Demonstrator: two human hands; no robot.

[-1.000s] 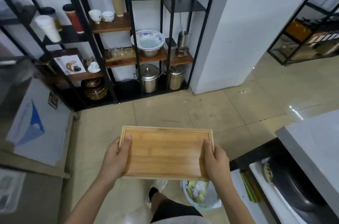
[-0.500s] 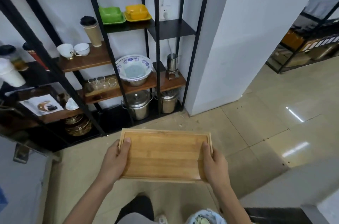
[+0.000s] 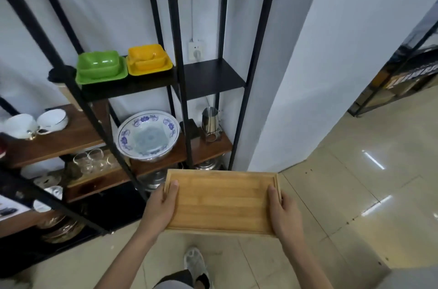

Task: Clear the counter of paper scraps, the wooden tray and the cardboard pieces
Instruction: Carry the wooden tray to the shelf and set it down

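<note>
I hold the wooden tray [image 3: 222, 201] level in front of me, above the tiled floor and close to a black metal shelf rack [image 3: 182, 89]. My left hand [image 3: 161, 210] grips its left short edge, thumb on top of the rim. My right hand [image 3: 284, 215] grips the right short edge the same way. The tray is bare inside. No paper scraps, cardboard pieces or counter are in view.
The rack holds a green dish [image 3: 99, 68], a yellow dish [image 3: 148, 60], a blue-patterned bowl [image 3: 148, 138], white cups [image 3: 35, 121], glasses, a steel pitcher [image 3: 209, 119] and steel pots below. A black shelf plate [image 3: 213, 75] is bare. A white pillar [image 3: 315, 75] stands to the right; tiled floor beyond.
I have walked closer to the shelf rack, tray still held in both hands. The rack now looms larger, and the counter and bin at the lower right have left the view.
</note>
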